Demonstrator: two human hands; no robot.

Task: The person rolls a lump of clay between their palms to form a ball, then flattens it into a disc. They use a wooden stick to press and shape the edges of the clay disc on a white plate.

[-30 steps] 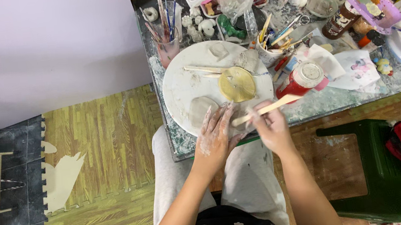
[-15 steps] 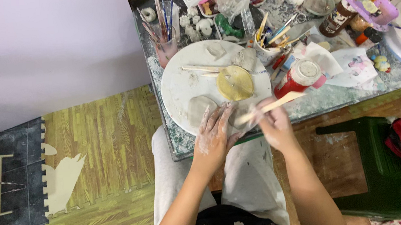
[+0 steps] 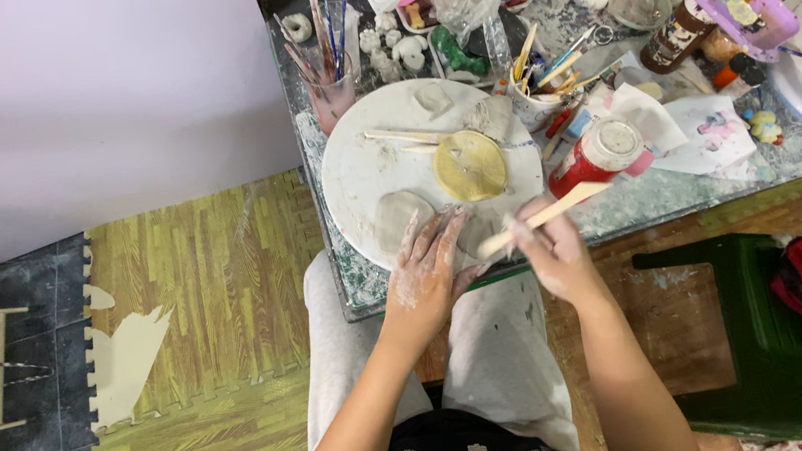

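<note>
Your left hand point(image 3: 431, 270), dusted with pale dried clay, is lying with its fingers spread wide and flat on the near edge of the round white work board point(image 3: 360, 175), fingertips pressing on a small grey clay piece point(image 3: 476, 234) that is sitting at that near rim. Your right hand point(image 3: 547, 251) is closing its fingers around a flat pale wooden modelling stick point(image 3: 546, 214), whose far end is slanting up to the right while its near tip is touching the same grey piece. On the board you are also keeping one round yellow sponge disc point(image 3: 471, 165) near the middle, one flattened grey clay slab point(image 3: 398, 218) just left of your fingertips, one thin wooden stick point(image 3: 401, 136) lying across the far left part, and two smaller grey lumps near the far rim. Just right of the board, one red bottle with a white cap point(image 3: 597, 155) is lying on its side, touching crumpled white paper point(image 3: 702, 133). A clear cup of brushes point(image 3: 332, 87) is standing at the far left corner of the speckled, paint-stained table point(image 3: 640, 203). The far half of the table is crowded; the open room is lying on the left half of the board and along the table's near edge. A green plastic stool point(image 3: 766, 335) is standing to your right on the floor.
</note>
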